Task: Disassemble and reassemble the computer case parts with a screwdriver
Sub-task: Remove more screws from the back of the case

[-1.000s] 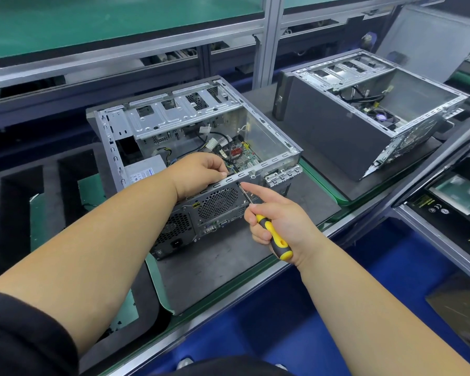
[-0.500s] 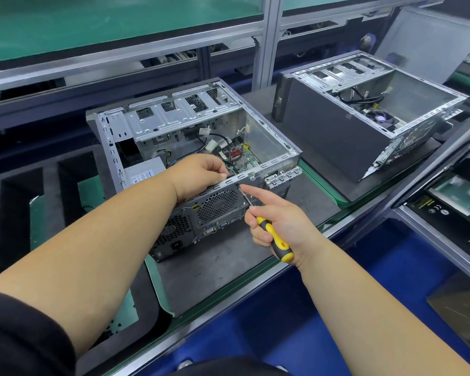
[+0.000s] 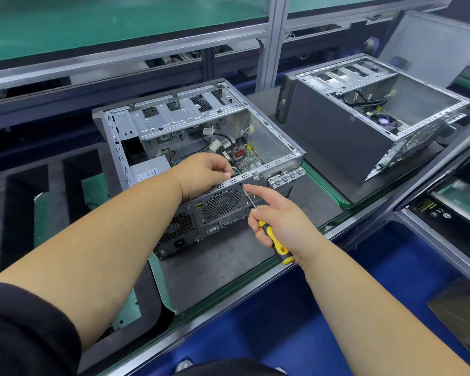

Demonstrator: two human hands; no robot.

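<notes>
At the far left, black foam trays [image 3: 25, 207] lie flat on the table [image 3: 255, 256]. Next to them an open computer case [image 3: 196, 147] lies on its side on a dark mat [image 3: 228, 267], its open face up and its rear panel toward the person. The left hand [image 3: 204, 172] rests on the case's near top edge, fingers curled over the rim and gripping it, close to the cables and the green motherboard [image 3: 244, 158] inside. Just to its right, the right hand [image 3: 280, 221] has its grip closed around a yellow-and-black screwdriver [image 3: 276, 244], index finger stretched out along the shaft. The tip sits at the upper edge of the rear panel beside the fan grille [image 3: 220, 203], probably on a screw, though it is too small to be sure. Bare mat lies in front of the case, up to the table's near metal edge. Further right, well apart, a second open case [image 3: 364, 126] stands on its own mat, with a gap of table between the two.
</notes>
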